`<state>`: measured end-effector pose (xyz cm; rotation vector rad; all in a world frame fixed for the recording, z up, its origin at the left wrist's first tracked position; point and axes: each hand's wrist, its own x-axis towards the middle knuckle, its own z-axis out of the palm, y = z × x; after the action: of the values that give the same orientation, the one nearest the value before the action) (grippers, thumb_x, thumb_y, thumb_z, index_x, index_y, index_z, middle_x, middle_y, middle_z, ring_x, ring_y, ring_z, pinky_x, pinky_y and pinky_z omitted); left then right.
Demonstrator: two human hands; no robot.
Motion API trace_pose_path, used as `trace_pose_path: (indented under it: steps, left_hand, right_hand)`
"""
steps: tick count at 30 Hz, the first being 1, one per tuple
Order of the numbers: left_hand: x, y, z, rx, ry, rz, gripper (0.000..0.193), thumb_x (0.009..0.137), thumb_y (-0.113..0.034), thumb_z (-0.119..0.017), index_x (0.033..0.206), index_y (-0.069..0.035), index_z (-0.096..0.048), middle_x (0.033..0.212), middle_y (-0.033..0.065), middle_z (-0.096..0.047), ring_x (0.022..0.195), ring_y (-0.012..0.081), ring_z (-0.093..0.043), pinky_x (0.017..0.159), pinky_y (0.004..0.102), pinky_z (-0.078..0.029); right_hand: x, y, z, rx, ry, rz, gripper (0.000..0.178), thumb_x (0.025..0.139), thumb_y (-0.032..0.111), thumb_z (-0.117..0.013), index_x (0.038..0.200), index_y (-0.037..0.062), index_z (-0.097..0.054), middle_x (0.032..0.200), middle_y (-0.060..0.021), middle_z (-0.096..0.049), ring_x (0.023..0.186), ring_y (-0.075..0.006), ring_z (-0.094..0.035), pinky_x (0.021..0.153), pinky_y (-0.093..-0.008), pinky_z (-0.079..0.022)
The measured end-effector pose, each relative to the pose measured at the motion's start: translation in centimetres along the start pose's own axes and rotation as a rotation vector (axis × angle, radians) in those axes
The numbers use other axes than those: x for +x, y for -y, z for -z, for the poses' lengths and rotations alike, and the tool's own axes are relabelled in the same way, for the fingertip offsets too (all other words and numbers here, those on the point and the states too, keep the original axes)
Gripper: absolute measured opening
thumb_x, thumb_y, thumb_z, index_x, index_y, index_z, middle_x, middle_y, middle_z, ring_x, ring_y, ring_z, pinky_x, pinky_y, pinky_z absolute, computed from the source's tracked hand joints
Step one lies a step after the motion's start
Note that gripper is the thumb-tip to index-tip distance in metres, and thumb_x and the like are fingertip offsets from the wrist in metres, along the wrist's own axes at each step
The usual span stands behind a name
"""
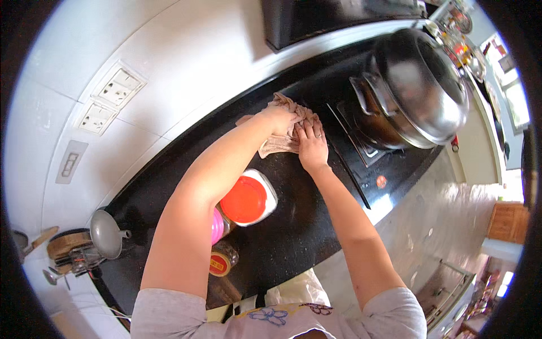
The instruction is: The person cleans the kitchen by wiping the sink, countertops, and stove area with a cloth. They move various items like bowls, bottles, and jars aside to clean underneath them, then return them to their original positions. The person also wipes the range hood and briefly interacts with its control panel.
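Note:
A crumpled beige-brown cloth [280, 146] lies on the black countertop [293, 226], close to the back wall. My left hand [280, 120] is closed on the bunched cloth, its fingers partly sunk in the folds. My right hand [313, 146] presses on the cloth's right side with fingers spread and stretched out. Below my left forearm stands a white jar with a red lid [244, 199]. Beside it are a container with a pink lid [217, 226], partly hidden by my arm, and a jar with a red and gold lid [219, 264].
At the right, a large steel pot with a domed lid [420, 85] sits on the cooktop [361, 138]. Wall sockets [107, 101] are at the left. A grey funnel [107, 234] and several utensils stand at the counter's left end. The counter's front edge borders the floor [406, 226].

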<state>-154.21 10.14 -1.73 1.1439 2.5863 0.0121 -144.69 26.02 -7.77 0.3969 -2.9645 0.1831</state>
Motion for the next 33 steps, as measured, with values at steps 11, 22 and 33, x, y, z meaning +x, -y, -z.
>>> trace_pose_path:
  steps: [11,22,33]
  left_hand:
    - [0.6,-14.2,-4.4,0.023,0.232,-0.069,0.047,0.088,-0.023,-0.060,0.135,-0.019,-0.061,0.151,0.0167,-0.046,0.141,0.0358,-0.040,0.113,0.0442,-0.039]
    - [-13.6,-24.4,-4.6,-0.263,0.107,0.133,0.052,0.090,-0.025,-0.062,0.141,-0.021,-0.054,0.155,0.0179,-0.038,0.145,0.0383,-0.033,0.120,0.0567,-0.024]
    - [-35.0,-17.7,1.0,-0.238,-0.516,0.781,0.097,0.062,-0.035,-0.091,0.147,-0.026,-0.046,0.154,0.0195,-0.031,0.139,0.0480,-0.032,0.110,0.0637,-0.036]
  right_hand:
    - [-16.3,-1.9,3.9,0.112,-0.001,-0.171,0.048,0.091,0.016,-0.051,0.139,0.0131,-0.053,0.144,-0.0113,-0.049,0.143,-0.0364,-0.035,0.120,-0.0472,-0.025]
    - [-25.4,0.0,7.9,0.143,0.203,-0.174,0.043,0.087,0.018,-0.060,0.129,0.0096,-0.058,0.144,-0.0160,-0.050,0.140,-0.0383,-0.039,0.118,-0.0558,-0.025]
    - [-11.9,13.2,17.2,0.680,-0.046,0.193,0.096,0.064,0.028,-0.091,0.147,0.0122,-0.044,0.142,-0.0219,-0.045,0.126,-0.0420,-0.052,0.103,-0.0461,-0.048]
